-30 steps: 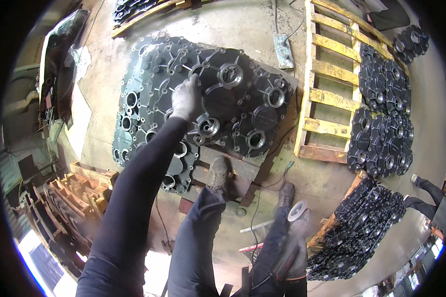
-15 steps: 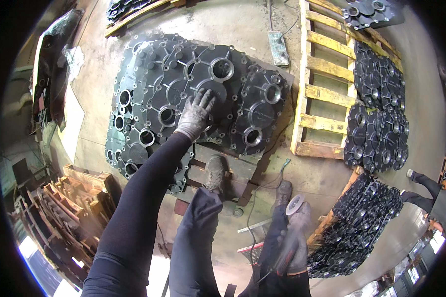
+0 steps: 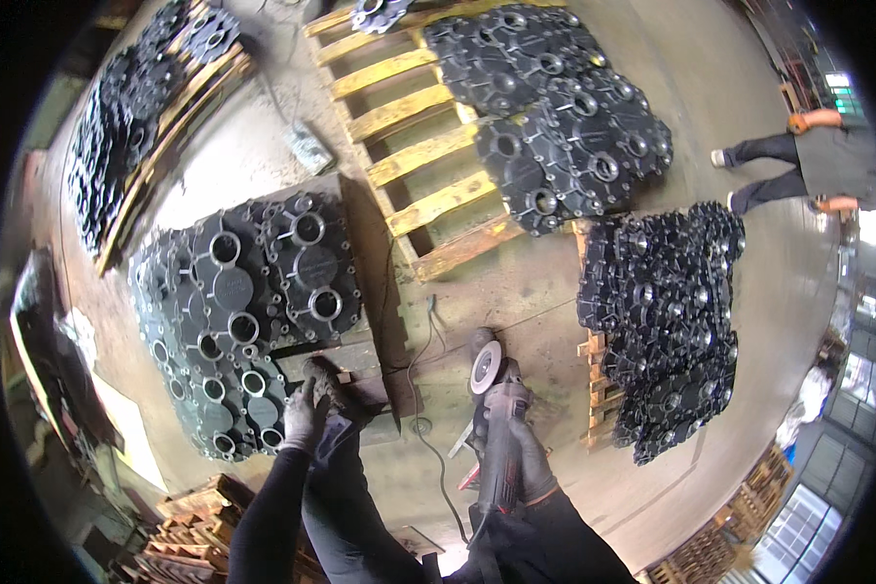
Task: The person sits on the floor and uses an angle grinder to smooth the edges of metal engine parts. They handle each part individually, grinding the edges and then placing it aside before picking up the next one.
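My right hand [image 3: 534, 461], in a grey glove, is wrapped round the dark body of an angle grinder [image 3: 501, 457]. Its pale round disc [image 3: 487, 368] points away from me, clear of any casting. My left hand [image 3: 305, 417], also gloved, hangs beside my left shoe with its fingers stretched out and nothing in them. Just left of that hand lie black metal cover castings [image 3: 234, 290] with ringed holes, stacked on a low wooden platform [image 3: 331, 365]. Whether the left fingertips touch the nearest casting is hard to tell.
A yellow slatted pallet [image 3: 414, 161] bears more black castings [image 3: 574, 107] on its right. Another stacked pile [image 3: 657, 321] stands at the right, and one more [image 3: 127, 127] far left. A cable [image 3: 414, 380] crosses the floor. Beyond the right-hand pile is another person [image 3: 827, 161].
My left hand has left the castings' top and dropped back near my leg. The grinder has come up and forward in my right hand. The view has swung right.
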Motion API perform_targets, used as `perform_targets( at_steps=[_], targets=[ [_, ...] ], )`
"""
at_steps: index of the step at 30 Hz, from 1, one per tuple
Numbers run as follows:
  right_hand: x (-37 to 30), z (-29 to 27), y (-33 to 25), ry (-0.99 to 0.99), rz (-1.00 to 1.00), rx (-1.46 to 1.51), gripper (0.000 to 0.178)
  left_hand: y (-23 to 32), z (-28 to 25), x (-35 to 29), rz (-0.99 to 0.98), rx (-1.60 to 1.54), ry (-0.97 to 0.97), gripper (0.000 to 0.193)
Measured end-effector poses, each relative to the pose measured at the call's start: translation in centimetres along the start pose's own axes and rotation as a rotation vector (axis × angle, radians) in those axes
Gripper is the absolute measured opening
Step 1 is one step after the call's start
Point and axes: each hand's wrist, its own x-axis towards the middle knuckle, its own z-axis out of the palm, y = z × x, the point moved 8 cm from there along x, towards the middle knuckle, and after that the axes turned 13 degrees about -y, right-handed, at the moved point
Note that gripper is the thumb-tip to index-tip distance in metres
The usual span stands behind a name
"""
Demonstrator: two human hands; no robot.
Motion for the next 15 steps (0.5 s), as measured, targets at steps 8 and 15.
perform_targets(
  at_steps=[8, 15],
  targets=[
    [-3.6, -7.1, -13.1, -0.076, -0.168, 0.129, 0.058, 21.9, 4.4, 3.7, 0.184, -0.132, -0.226, 0.039],
    [-4.0, -16.4, -23.6, 0.066, -0.212, 0.174, 0.058, 36.9, 12.7, 4.7, 0.11, -0.095, -0.528, 0.037]
  ],
)
